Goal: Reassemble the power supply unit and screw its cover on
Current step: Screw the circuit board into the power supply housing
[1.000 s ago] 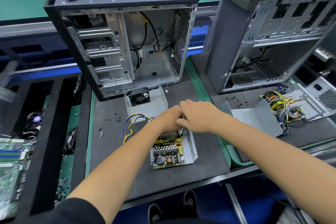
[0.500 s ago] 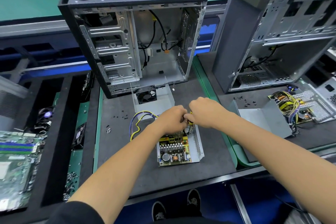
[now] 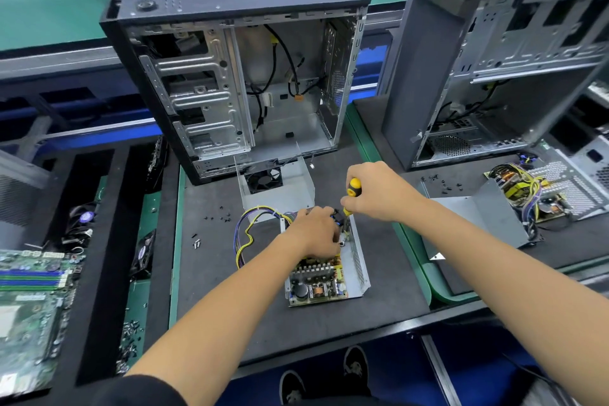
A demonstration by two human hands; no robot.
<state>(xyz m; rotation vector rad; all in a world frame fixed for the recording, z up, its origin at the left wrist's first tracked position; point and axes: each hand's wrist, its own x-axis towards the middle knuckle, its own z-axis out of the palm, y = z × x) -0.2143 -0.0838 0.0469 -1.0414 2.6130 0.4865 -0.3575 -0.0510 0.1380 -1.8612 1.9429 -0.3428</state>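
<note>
Leftmost, a green motherboard (image 3: 31, 303) lay in the dark tray beside my mat, and a few loose screws (image 3: 217, 217) were scattered on the grey mat (image 3: 211, 273) near the coloured wire bundle (image 3: 245, 237). Behind them stood an open computer case (image 3: 230, 76), with the metal cover (image 3: 275, 188) and its fan lying on the mat just in front of it. My left hand (image 3: 313, 234) rested on the far end of the open power supply unit (image 3: 329, 277), fingers curled down among the parts there; what they pinched, if anything, I could not tell. The unit sat on the mat just below the cover, its circuit board exposed. Just right of that hand, my right hand (image 3: 375, 191) gripped the yellow-and-black screwdriver (image 3: 352, 192), fingers wrapped round the handle, the shaft pointing down into the unit's far right corner. Further right stood a second open case (image 3: 494, 76), and another dismantled power supply (image 3: 540, 198) lay on the neighbouring mat.
</note>
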